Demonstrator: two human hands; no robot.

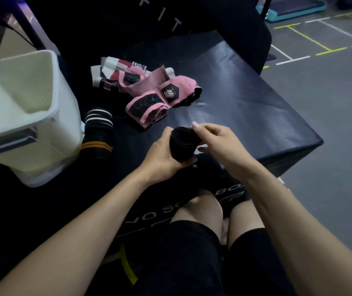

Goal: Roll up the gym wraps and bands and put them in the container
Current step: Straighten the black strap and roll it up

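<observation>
Fingers [196, 126] of both hands curled round black wrap roll [182, 144] (above dark padded mat [245, 99], grey floor [331, 107]).

black wrap [181, 144]: rolled | pink wraps [160, 95]: loose | container [53, 116]: left

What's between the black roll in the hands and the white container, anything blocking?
Nothing visible blocks it. The black roll is held off the mat by the left hand and right hand; the white container is open-topped. The striped rolls beside it sit low.
</observation>
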